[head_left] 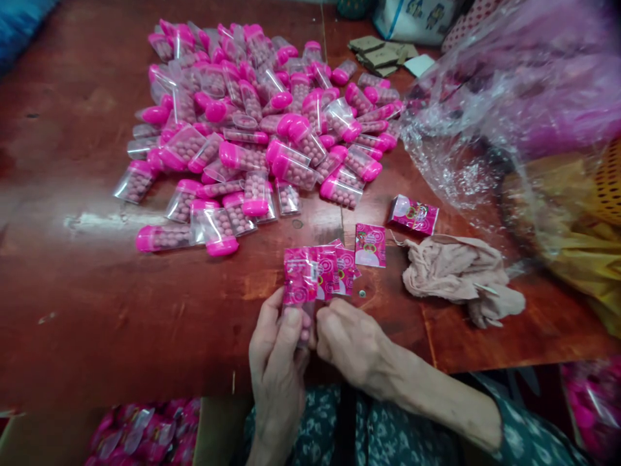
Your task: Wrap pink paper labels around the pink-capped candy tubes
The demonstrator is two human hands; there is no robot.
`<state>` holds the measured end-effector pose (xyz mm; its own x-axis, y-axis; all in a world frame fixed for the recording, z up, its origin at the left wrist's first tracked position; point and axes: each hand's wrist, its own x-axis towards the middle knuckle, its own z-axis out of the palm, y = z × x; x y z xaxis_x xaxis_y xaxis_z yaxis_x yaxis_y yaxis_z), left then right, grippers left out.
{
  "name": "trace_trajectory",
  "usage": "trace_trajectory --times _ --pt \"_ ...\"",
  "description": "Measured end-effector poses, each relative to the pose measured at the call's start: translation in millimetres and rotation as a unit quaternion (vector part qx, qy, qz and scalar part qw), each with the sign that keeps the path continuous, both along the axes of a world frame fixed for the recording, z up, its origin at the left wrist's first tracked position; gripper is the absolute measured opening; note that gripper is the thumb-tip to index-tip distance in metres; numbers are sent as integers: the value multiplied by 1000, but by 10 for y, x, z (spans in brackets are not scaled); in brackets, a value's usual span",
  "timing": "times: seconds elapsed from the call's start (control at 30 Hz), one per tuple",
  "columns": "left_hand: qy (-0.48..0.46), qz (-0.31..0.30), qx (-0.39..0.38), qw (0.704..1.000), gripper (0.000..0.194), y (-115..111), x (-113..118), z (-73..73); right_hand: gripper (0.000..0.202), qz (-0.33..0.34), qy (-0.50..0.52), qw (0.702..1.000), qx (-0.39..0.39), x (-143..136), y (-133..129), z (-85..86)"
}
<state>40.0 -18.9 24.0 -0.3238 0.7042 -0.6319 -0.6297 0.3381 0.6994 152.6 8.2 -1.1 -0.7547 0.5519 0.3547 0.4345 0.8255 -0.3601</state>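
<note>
While the left hand [279, 369] grips a small clear plastic container of pink beads with a magenta printed upper part [301, 285], thumb across its front, the right hand [352, 343] sits close by its lower right side, fingers curled inward; cannot tell whether they pinch anything. Container tilts away from the wearer, its printed end beyond the left fingertips.

Just beyond the right fingers: overlapping magenta printed cards [343, 270], flat on the reddish-brown wooden table [97, 310]. A separate magenta printed card [370, 246] farther off, then a magenta printed block [414, 215]. Small round metallic-looking piece [362, 294] near the right knuckles. Crumpled beige cloth [449, 268] well to the right of the fingers.

Ahead of both hands, a broad loose heap of clear containers with bright pink caps [294, 165], beads inside many. Past the cloth, crinkled clear plastic sheeting [451, 149]. Below table level, left of the left fingers, more pink-and-clear items [158, 430].
</note>
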Motion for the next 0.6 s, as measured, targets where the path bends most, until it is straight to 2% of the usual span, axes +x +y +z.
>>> trace_trajectory --times 0.07,0.17,0.3,0.5,0.6 --pt "-4 11 13 1000 28 26 -33 -10 28 7 35 999 -13 -14 -23 -11" --pt "-44 -23 36 998 25 47 -50 -9 22 -57 70 995 -43 6 -26 -33" --pt "-65 -51 31 996 25 49 -31 -3 16 -156 65 985 22 21 9 -18" --pt "-14 -70 20 997 26 69 -45 25 37 -120 -75 987 74 -11 38 140" --pt "41 -83 19 996 29 68 -70 28 36 -109 -125 984 65 -5 49 180"
